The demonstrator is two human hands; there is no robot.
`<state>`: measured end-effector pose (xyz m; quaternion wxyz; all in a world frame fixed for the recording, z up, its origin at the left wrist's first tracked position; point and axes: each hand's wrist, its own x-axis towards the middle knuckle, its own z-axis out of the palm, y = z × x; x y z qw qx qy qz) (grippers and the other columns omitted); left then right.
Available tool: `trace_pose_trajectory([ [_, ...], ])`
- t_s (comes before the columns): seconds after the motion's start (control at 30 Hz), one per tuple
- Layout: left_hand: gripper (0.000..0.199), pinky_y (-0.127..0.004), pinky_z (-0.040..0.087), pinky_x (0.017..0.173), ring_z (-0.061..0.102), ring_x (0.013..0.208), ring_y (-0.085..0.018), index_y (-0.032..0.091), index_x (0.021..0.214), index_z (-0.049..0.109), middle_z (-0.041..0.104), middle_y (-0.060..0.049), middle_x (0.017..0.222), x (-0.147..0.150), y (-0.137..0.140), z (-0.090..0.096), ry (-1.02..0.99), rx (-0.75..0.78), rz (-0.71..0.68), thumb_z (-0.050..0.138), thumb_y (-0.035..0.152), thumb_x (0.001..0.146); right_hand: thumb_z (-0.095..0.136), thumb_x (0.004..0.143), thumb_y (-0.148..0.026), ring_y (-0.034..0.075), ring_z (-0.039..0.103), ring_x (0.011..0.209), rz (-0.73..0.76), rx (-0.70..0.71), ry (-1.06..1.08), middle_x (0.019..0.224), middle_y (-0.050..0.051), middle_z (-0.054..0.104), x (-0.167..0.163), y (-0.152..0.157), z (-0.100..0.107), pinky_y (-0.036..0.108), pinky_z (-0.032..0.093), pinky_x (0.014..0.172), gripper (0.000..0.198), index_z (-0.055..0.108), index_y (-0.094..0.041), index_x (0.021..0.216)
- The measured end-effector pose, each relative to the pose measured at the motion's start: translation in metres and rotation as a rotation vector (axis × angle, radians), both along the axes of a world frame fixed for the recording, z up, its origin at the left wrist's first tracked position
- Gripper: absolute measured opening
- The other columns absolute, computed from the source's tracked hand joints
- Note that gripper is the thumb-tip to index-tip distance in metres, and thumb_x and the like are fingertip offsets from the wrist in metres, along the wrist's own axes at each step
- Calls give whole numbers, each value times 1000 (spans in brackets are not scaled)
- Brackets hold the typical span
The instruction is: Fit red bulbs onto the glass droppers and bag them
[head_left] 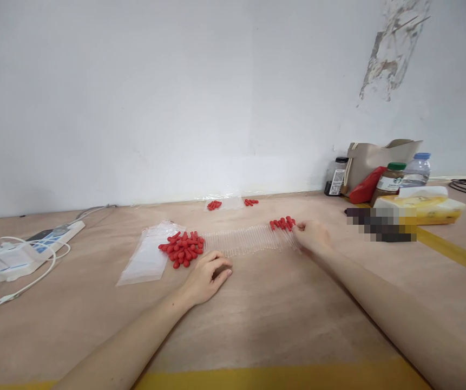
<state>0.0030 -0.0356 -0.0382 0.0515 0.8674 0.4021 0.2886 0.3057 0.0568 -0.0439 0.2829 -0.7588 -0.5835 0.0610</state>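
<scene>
A row of thin clear glass tubes (241,240) lies side by side across the middle of the table. Several at the right end carry red rubber bulbs (283,222), forming droppers. At that end my right hand (312,236) has its fingers pinched on a dropper, partly hidden by the fingers. My left hand (208,277) rests on the table just in front of the row's left end, fingers loosely bent and thumb apart, holding nothing. Beyond it is a pile of loose red rubber bulbs (182,249), partly over clear plastic bags (145,259).
By the wall lie a clear bag (231,203) and small groups of red pieces (214,205). At left is a power strip (40,252) with white cables. At right stand a tissue pack (435,208), bottles (417,170) and a beige bag (373,162). Yellow tape (281,376) marks the near edge.
</scene>
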Motion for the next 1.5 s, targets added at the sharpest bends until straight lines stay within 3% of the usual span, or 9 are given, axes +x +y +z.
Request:
trace_pose_trajectory([
  [0.33, 13, -30, 42, 75, 53, 81, -17, 20, 85, 61, 57, -4, 86, 0, 0, 0, 12, -6, 8, 48, 21, 82, 47, 71, -33, 23, 58, 83, 34, 20, -60, 88, 7, 65, -8, -4, 0, 32, 37, 69, 27, 64, -22, 89],
  [0.47, 14, -30, 42, 74, 53, 81, -16, 20, 86, 61, 57, -4, 86, 1, -1, 1, 8, -5, 8, 48, 22, 82, 47, 72, -35, 20, 58, 79, 116, 62, -80, 81, 4, 65, -18, -11, 6, 33, 35, 74, 22, 65, -22, 77],
  [0.6, 14, -29, 42, 73, 53, 80, -17, 20, 85, 61, 58, -4, 85, 1, -1, 2, 1, -7, 7, 48, 23, 82, 46, 72, -43, 23, 57, 77, 181, 2, -126, 75, 5, 64, -30, -13, 8, 39, 33, 78, 29, 65, -22, 64],
  [0.77, 14, -30, 43, 73, 53, 81, -17, 20, 86, 61, 58, -4, 85, 1, 0, 0, 6, -3, 9, 48, 23, 82, 46, 72, -43, 21, 56, 72, 179, -92, -146, 70, 5, 62, -38, -8, 7, 39, 34, 78, 30, 64, -22, 61],
  [1.2, 13, -29, 42, 73, 52, 81, -17, 20, 85, 61, 57, -4, 85, 1, 0, 2, 20, -16, 17, 49, 23, 82, 44, 69, -41, 25, 58, 77, 107, -113, -186, 80, 10, 62, -43, 0, 6, 44, 35, 77, 30, 61, -17, 74],
  [1.4, 15, -29, 41, 74, 52, 81, -17, 20, 86, 61, 58, -3, 85, 2, -2, 2, 41, -30, 34, 47, 25, 83, 43, 70, -47, 24, 58, 75, 89, -118, -145, 80, 8, 62, -39, 3, 8, 39, 37, 72, 34, 61, -18, 69],
  [1.5, 15, -29, 40, 75, 52, 82, -17, 20, 86, 61, 57, -3, 86, 3, -3, 2, 70, 6, 60, 47, 26, 83, 43, 71, -47, 20, 57, 68, 97, -106, -64, 70, 6, 62, -35, 3, 12, 31, 37, 64, 35, 60, -18, 60],
])
